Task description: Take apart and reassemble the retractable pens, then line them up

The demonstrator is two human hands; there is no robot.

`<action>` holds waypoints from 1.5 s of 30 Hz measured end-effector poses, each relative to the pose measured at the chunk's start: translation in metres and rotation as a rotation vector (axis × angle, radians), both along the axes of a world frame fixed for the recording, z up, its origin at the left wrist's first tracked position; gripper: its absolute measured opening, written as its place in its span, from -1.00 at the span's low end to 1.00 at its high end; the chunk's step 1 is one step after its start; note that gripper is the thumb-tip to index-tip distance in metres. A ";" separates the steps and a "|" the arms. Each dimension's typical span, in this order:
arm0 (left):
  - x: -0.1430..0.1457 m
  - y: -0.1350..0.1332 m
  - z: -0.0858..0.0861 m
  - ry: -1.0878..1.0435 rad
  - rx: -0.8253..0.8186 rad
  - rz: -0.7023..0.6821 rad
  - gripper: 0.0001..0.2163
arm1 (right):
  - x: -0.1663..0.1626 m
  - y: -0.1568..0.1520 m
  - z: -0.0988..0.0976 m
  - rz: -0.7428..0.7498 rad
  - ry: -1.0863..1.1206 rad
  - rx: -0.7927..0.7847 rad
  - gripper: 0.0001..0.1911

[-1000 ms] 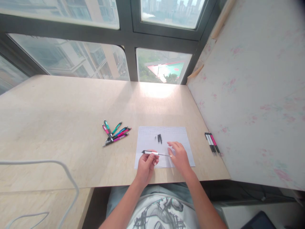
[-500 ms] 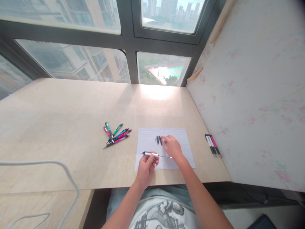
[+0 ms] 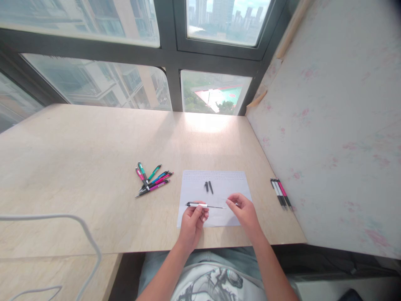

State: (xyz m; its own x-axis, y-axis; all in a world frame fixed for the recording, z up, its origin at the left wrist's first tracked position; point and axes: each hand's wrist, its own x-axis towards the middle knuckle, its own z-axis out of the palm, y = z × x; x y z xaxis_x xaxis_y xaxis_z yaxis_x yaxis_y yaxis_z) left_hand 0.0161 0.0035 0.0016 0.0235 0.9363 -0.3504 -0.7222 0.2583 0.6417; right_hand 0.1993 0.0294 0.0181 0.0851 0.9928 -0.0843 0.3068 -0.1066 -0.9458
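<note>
My left hand (image 3: 192, 219) pinches a half-dismantled pen (image 3: 200, 205), a white barrel with its thin refill sticking out to the right, just above a white sheet of paper (image 3: 216, 196). My right hand (image 3: 242, 211) is at the refill's tip with thumb and forefinger pinched together; what they hold is too small to see. Two small black pen parts (image 3: 208, 186) lie on the sheet beyond the hands.
A fan of several coloured pens (image 3: 152, 177) lies left of the sheet on the wooden desk (image 3: 78, 167). Three pens (image 3: 280, 193) lie by the right wall panel (image 3: 328, 125). A white wire frame (image 3: 62, 234) stands at the near left. Windows run along the far edge.
My right hand reached forward to the black parts on the sheet, then drew back to the refill's tip with fingers pinched. My left hand kept the pen still.
</note>
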 end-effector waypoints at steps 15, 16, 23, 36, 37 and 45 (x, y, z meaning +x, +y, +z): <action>0.000 0.001 -0.005 0.016 0.014 0.004 -0.83 | -0.005 -0.027 0.016 0.030 0.141 -0.022 -0.81; 0.000 0.002 -0.004 0.013 0.010 0.009 -0.83 | -0.004 -0.027 0.016 0.031 0.144 -0.018 -0.81; 0.000 0.001 -0.002 0.021 -0.005 0.008 -0.82 | 0.005 -0.028 0.016 -0.010 0.158 -0.004 -0.79; 0.000 0.001 -0.003 0.030 0.010 -0.018 -0.83 | -0.005 -0.026 0.014 0.041 0.155 -0.037 -0.79; 0.000 0.001 -0.003 0.026 0.006 -0.015 -0.83 | -0.003 -0.026 0.015 0.034 0.164 -0.035 -0.79; 0.000 0.001 -0.001 0.036 -0.003 -0.027 -0.81 | 0.003 -0.028 0.020 0.019 0.200 -0.018 -0.79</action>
State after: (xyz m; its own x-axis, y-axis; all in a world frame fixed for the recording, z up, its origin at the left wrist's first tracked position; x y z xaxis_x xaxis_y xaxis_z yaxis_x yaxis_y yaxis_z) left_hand 0.0166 0.0043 0.0009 0.0362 0.9344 -0.3544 -0.6914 0.2795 0.6662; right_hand 0.2022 0.0010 0.0381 0.0457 0.9923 -0.1155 0.1151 -0.1201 -0.9861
